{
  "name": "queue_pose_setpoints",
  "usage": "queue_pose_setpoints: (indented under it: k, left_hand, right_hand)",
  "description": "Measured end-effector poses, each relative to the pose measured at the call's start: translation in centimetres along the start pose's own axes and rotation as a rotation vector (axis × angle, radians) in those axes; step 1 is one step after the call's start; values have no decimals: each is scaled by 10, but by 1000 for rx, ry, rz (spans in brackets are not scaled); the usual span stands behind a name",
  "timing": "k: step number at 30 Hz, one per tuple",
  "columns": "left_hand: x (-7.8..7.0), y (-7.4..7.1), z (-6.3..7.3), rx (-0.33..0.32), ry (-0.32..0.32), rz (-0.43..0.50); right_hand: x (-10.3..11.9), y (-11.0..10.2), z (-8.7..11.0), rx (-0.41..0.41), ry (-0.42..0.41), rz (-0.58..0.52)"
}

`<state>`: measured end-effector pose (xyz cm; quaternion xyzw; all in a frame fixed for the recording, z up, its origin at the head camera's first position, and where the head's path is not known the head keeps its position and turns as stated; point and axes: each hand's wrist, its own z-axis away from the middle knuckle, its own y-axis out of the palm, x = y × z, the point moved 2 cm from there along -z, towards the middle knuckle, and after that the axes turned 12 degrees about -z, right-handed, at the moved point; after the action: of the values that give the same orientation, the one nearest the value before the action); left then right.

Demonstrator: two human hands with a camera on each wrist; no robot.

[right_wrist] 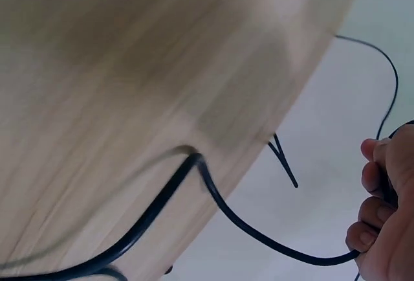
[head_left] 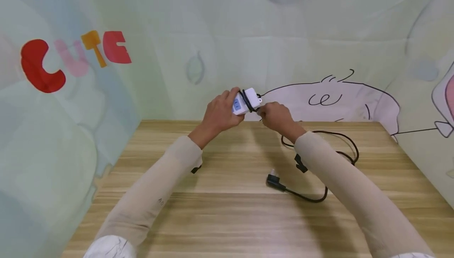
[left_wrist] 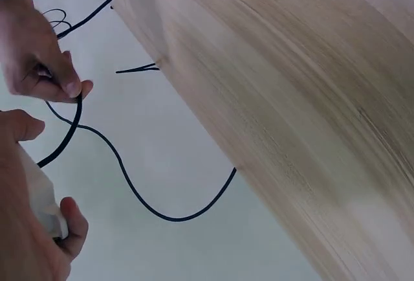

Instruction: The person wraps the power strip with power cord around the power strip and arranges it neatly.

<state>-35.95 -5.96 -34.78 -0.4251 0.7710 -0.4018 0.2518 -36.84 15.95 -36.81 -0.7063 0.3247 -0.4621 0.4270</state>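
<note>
My left hand (head_left: 220, 110) grips a white power strip (head_left: 253, 97) with light blue socket faces, held up above the far edge of the table. Black cord (head_left: 246, 99) is wound around the strip's body. Close to the strip's right end, my right hand (head_left: 277, 116) holds the same cord. In the left wrist view, its thumb and fingertips pinch the cord (left_wrist: 76, 116). From the curled right fingers (right_wrist: 369, 237), the cord (right_wrist: 259, 237) sags down to the table in the right wrist view. Part of the strip is hidden behind my left hand.
The wooden table (head_left: 227, 218) carries the loose rest of the cord (head_left: 356, 147), looped on the right, partly beneath my right forearm. Its black plug (head_left: 274, 181) lies near the middle, prongs facing away. A printed cloth backdrop (head_left: 227, 53) closes off the back and sides.
</note>
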Motion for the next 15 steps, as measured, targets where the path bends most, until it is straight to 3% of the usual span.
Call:
queue_pose_setpoints:
  k: [8, 15]
  left_hand:
    - [-1, 6, -6, 116, -77, -35]
    - [5, 15, -5, 213, -109, -155]
  right_hand:
    - [12, 15, 20, 51, -228, 184]
    - [16, 14, 31, 15, -365, 203]
